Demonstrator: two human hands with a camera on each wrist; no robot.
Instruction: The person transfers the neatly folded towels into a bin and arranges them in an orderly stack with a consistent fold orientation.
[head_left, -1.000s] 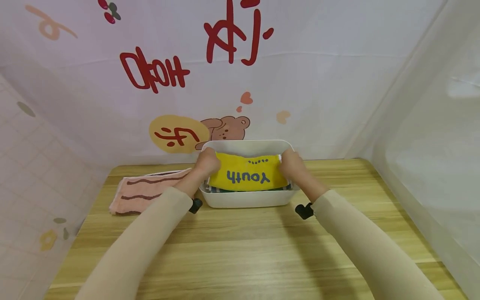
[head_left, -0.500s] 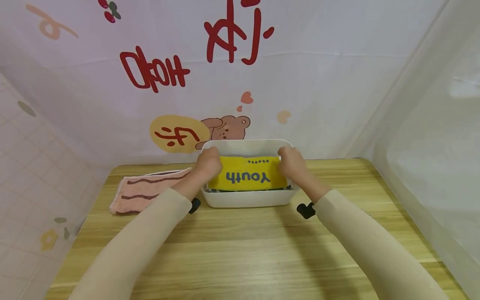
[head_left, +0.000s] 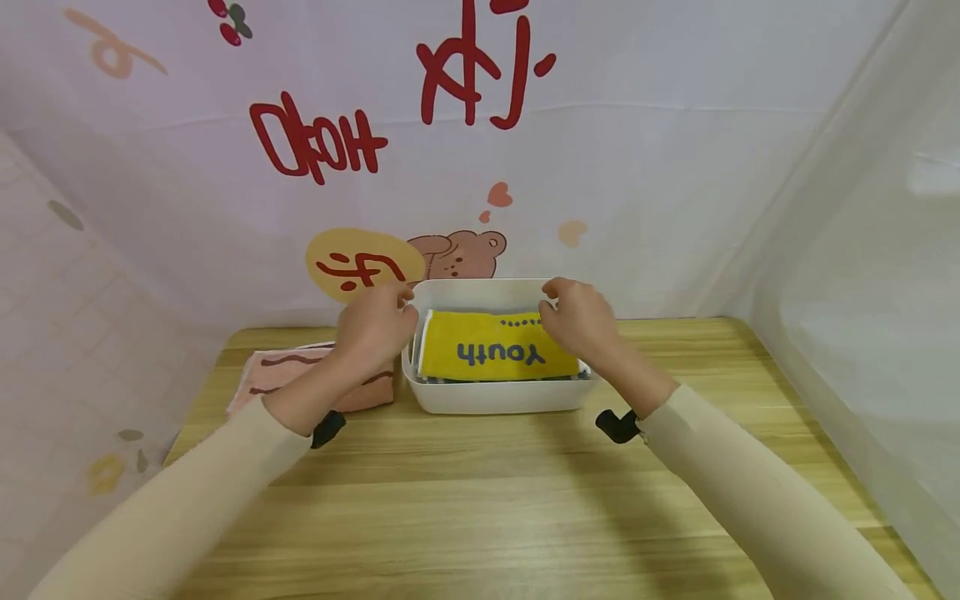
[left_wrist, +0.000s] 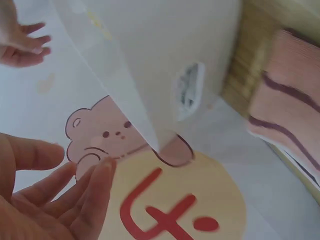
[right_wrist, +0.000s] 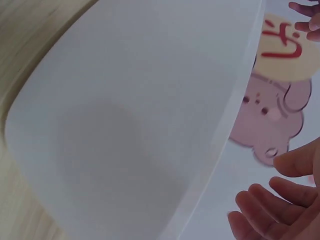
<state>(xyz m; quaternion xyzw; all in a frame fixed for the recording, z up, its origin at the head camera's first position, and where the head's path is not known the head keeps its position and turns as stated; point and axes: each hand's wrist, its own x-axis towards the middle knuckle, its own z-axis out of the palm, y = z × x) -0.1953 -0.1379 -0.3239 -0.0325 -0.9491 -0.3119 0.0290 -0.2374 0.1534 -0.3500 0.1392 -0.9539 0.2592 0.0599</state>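
Note:
A folded yellow towel marked "Youth" lies in a white plastic basket, over a darker cloth that shows along the front edge. My left hand is just off the basket's left end, fingers loosely bent and holding nothing. At the opposite end, my right hand hovers over the right rim and hides the towel's corner. In the right wrist view the fingers of that hand are spread beside the basket wall. The left wrist view shows an oval handle hole in the basket.
A folded pink towel with brown wavy stripes lies left of the basket, partly behind my left forearm. The wood-grain table meets a white printed cloth hanging behind. A pale curtain hangs at the right.
Both hands have let go of the yellow towel's ends. My left hand has moved out left past the rim; the right has risen slightly. The towel now lies flatter in the basket.

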